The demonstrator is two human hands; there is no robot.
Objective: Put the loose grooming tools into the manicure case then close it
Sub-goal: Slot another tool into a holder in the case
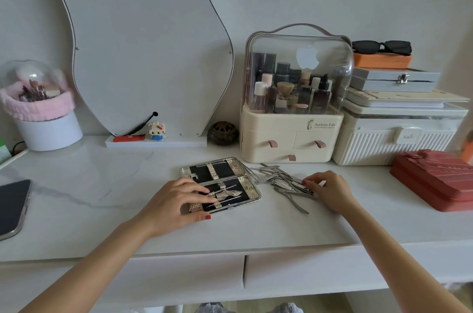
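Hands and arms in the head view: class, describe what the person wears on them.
Both forearms are bare, with no sleeves in view. The left hand has red-painted nails; the right hand shows red polish too and what looks like a thin ring.

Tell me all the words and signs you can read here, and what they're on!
"Serious Life": on the cream cosmetics organizer, beside a small figure logo.
Smaller line under it: too small to read.
White apple logo: on its clear lid.
Handwritten tag on the white ribbed box: too blurred to read.
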